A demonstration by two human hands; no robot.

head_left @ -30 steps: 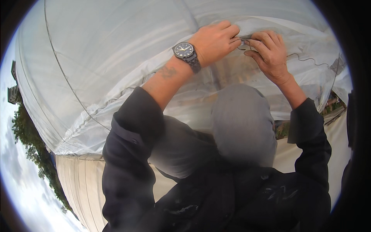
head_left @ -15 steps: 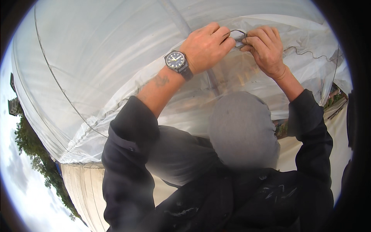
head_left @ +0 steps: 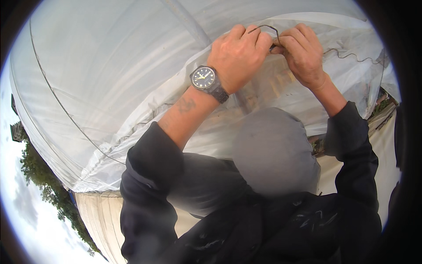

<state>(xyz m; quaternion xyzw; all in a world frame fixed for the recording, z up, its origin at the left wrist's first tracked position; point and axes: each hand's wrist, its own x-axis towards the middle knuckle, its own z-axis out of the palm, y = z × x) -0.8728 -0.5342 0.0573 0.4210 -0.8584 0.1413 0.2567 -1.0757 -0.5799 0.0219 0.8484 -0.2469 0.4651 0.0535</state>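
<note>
Outdoors in soft daylight: translucent white greenhouse film (head_left: 110,79) arches across the view over thin curved hoops (head_left: 57,99). Green trees (head_left: 48,189) and cloudy sky (head_left: 22,220) sit at the left edge, beside a pale ribbed wall (head_left: 99,220).

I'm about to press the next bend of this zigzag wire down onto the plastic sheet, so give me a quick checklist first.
1. Left hand on the wire: ok, fingers curl at its raised loop.
2. Right hand on the wire: ok, grip pinches beside the left.
3. Loose wire tail to the right: ok, lies free on the plastic sheet.
4. Channel under the sheet: cannot tell, hidden.
5. Sheet tears near the hands: cannot tell.
</note>
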